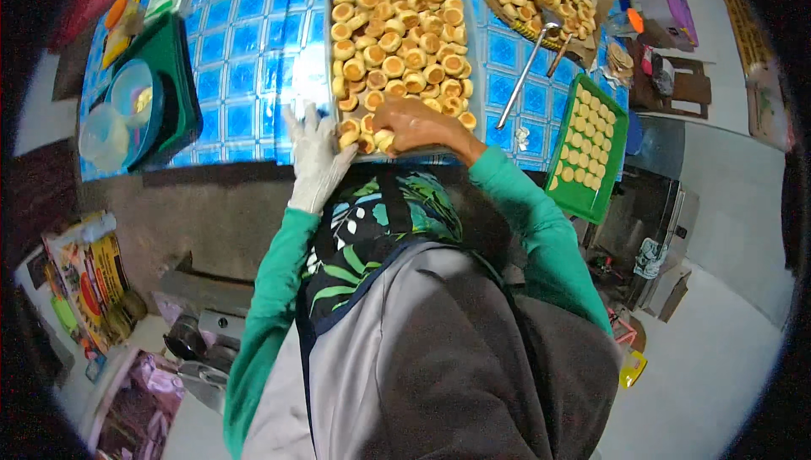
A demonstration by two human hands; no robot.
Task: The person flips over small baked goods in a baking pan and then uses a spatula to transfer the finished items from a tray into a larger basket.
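Observation:
A clear plastic box full of small round baked pastries, browned on top, lies on the table before me. My left hand, in a whitish glove, is at the box's near left corner, fingers spread and thumb over the rim beside the pastries. Inside the near end, my bare right hand is curled with its fingertips on a pale, tilted pastry. Its palm side is hidden. A bare patch of the box's bottom shows just beyond the nearest pastries.
More pastries fill a round woven tray at back right; a long-handled metal turner leans there. A green tray holds pale rounds at right. At left are a dark green tray and a blue bowl. Blue patterned cloth covers the table.

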